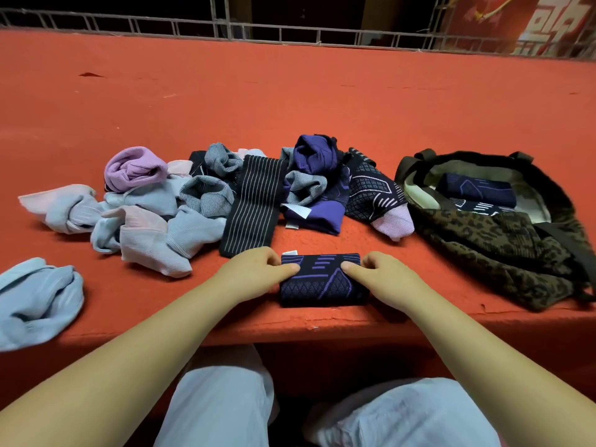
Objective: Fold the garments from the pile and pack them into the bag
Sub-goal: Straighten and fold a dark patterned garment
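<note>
A folded dark navy garment with purple geometric lines [319, 282] lies near the front edge of the red surface. My left hand [254, 272] grips its left side and my right hand [380, 274] grips its right side, thumbs resting on top. Behind it sprawls the pile [206, 195] of crumpled garments in lilac, pale blue, grey, black stripes and purple. To the right, a leopard-print bag [490, 246] lies open, with folded dark navy garments [477, 190] inside it.
One pale blue garment [35, 301] lies apart at the front left edge. The red carpeted surface [290, 91] stretches far back to a metal railing [290, 33]. My knees in pale trousers [225, 404] sit below the front edge.
</note>
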`<state>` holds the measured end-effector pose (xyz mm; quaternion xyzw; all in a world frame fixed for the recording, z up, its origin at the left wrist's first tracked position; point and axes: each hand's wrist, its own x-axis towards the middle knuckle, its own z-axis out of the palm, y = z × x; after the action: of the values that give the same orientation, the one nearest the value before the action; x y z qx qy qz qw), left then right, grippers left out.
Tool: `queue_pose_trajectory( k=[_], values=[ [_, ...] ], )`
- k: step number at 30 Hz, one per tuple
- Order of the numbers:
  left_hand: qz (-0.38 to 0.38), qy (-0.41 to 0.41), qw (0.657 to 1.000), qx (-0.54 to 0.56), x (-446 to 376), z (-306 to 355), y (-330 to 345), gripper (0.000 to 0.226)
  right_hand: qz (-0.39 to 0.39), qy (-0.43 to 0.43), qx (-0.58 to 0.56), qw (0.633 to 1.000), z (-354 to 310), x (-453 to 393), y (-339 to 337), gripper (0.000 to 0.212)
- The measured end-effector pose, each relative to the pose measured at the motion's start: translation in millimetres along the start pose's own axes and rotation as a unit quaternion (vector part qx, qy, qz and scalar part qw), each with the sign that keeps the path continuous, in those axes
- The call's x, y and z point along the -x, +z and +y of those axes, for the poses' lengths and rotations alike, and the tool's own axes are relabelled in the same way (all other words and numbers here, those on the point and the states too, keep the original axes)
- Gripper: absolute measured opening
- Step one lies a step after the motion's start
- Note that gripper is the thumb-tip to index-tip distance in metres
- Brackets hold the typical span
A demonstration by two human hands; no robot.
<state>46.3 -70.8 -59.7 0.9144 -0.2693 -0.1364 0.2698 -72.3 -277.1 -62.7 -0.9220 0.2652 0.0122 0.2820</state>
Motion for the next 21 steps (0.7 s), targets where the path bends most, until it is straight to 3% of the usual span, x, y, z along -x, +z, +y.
queue_pose_trajectory(
  k=[3,6,8,10,15,18,21],
  values=[
    [-0.093,-0.025,0.995,0.005,-2,4,-3,0.055,-0.038,-0.01,0.017,0.999,-2,-5,-1,0.057],
    [-0.111,-0.028,0.993,0.033,-4,5,-2,0.049,-0.067,-0.04,-0.052,0.996,-1,-8,2,0.068],
    [-0.1,-0.015,0.983,0.152,-6,8,0,0.037,-0.067,-0.063,-0.169,0.981,-1,-7,5,0.057],
    [-0.106,-0.002,0.95,0.293,-7,18,6,0.022,-0.037,-0.059,-0.277,0.958,0,-6,1,0.053],
    [-0.003,0.042,0.925,0.377,-19,58,32,0.018,-0.014,-0.008,-0.42,0.908,6,0,-19,0.02],
    [0.031,0.086,0.905,0.415,-29,90,46,0.029,0.046,-0.019,-0.438,0.898,20,4,-38,0.01],
    [0.042,0.128,0.889,0.438,-45,122,57,0.038,0.162,-0.018,-0.423,0.891,37,1,-65,0.026]
  ],
)
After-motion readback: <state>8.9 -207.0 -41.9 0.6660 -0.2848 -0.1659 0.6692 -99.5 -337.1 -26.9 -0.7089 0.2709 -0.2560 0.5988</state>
